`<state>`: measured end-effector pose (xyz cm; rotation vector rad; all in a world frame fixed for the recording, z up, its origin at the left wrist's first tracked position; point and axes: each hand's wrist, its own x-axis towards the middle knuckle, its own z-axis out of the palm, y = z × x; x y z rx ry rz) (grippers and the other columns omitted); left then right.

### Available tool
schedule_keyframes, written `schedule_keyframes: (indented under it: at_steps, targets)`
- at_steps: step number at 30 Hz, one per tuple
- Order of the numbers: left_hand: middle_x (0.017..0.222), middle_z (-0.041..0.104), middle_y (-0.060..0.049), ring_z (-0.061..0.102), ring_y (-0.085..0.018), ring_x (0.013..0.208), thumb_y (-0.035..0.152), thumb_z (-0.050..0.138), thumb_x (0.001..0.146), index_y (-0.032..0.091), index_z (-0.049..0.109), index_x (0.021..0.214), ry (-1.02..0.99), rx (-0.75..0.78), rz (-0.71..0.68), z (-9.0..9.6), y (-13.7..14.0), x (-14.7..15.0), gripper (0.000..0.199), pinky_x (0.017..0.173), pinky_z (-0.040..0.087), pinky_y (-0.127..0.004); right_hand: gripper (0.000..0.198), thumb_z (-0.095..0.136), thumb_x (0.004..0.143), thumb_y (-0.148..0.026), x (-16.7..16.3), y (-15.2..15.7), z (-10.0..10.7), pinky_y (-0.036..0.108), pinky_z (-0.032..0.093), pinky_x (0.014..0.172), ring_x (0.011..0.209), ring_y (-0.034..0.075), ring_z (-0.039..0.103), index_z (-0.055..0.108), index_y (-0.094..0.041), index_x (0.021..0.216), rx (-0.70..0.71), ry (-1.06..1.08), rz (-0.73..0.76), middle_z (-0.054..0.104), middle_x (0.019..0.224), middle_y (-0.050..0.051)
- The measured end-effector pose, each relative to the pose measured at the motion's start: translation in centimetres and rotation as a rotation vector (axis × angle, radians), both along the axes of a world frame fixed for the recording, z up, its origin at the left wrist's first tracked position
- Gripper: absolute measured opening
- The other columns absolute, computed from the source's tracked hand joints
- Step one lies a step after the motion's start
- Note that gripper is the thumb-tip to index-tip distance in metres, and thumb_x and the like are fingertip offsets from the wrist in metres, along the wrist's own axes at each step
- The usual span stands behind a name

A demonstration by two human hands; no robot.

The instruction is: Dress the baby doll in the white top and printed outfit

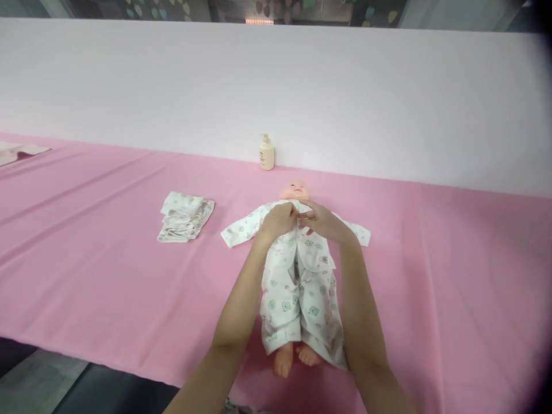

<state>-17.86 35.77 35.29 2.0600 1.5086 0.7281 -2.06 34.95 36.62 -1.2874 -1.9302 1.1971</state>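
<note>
A baby doll (297,189) lies on its back, head away from me and bare feet toward me. It wears a white long-sleeved shirt (317,253) and matching trousers (280,305), both with a small green animal print. At the upper chest, my left hand (280,220) is curled with its fingers closed on the shirt's front edge. Close beside it my right hand (324,222) reaches in over the chest, fingers apart and partly bent. Both hands cover the collar area, so the fastening there is hidden. Below them the two front halves of the shirt part slightly.
A pink cloth (181,310) covers the table. Folded printed cloths (185,215) lie to the left of the doll. Behind its head a cream pump bottle (267,154) stands against the white wall (276,86). A light pink cloth (21,152) lies at the far left.
</note>
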Motion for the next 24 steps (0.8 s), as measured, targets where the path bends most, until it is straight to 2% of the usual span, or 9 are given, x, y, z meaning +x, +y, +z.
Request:
schedule_keyframes:
  at_steps: [2,4,7,12,18,24]
  targets:
    - [0.062,0.061,-0.004,0.055,-0.013,0.050,0.023,0.040,0.084,0.016,0.055,0.069,-0.003,-0.087,-0.038,-0.1,0.1,-0.1,0.022,0.050,0.039,-0.025,0.039,0.050,0.085,-0.016,0.4,-0.1,0.1,0.019,0.050,0.056,0.074,0.013,0.063,0.057,-0.018,0.124,0.043,-0.115,0.003,0.069,0.096,0.007]
    - [0.063,0.062,-0.004,0.056,-0.013,0.048,0.026,0.043,0.082,0.015,0.058,0.073,0.019,-0.211,-0.114,-0.1,0.1,-0.4,0.020,0.047,0.039,-0.024,0.024,0.051,0.084,-0.019,0.7,-0.1,0.1,0.019,0.047,0.054,0.067,0.013,0.061,0.068,-0.016,0.101,0.092,-0.293,-0.024,0.069,0.086,0.006]
    - [0.069,0.064,-0.005,0.059,-0.013,0.051,0.025,0.049,0.077,0.015,0.062,0.075,0.067,-0.320,-0.208,0.2,-0.1,-0.9,0.017,0.045,0.040,-0.023,0.016,0.055,0.079,-0.018,0.6,-0.2,0.1,0.021,0.044,0.053,0.059,0.013,0.059,0.071,-0.016,0.081,0.129,-0.497,-0.048,0.067,0.075,0.005]
    - [0.063,0.062,-0.003,0.059,-0.014,0.053,0.026,0.056,0.069,0.016,0.067,0.071,0.139,-0.380,-0.246,0.7,-0.5,-1.4,0.015,0.048,0.044,-0.023,0.013,0.057,0.072,-0.014,-0.4,-0.4,0.0,0.022,0.041,0.049,0.056,0.013,0.058,0.070,-0.016,0.072,0.035,-0.571,0.063,0.067,0.070,0.004]
    - [0.052,0.057,-0.002,0.055,-0.014,0.049,0.020,0.057,0.062,0.015,0.071,0.071,0.216,-0.356,-0.226,0.6,-0.6,-1.1,0.017,0.048,0.042,-0.024,0.010,0.061,0.069,-0.014,-1.1,-0.5,-0.2,0.021,0.040,0.048,0.055,0.013,0.058,0.070,-0.017,0.072,0.063,-0.597,0.066,0.068,0.074,0.004]
    - [0.056,0.060,-0.001,0.055,-0.013,0.051,0.017,0.053,0.059,0.016,0.071,0.069,0.158,-0.335,-0.285,0.2,-0.5,-1.7,0.021,0.045,0.040,-0.021,0.004,0.064,0.067,-0.016,-0.5,0.2,-0.8,0.019,0.042,0.049,0.058,0.012,0.060,0.067,-0.016,0.069,0.012,-0.523,0.117,0.067,0.072,0.003]
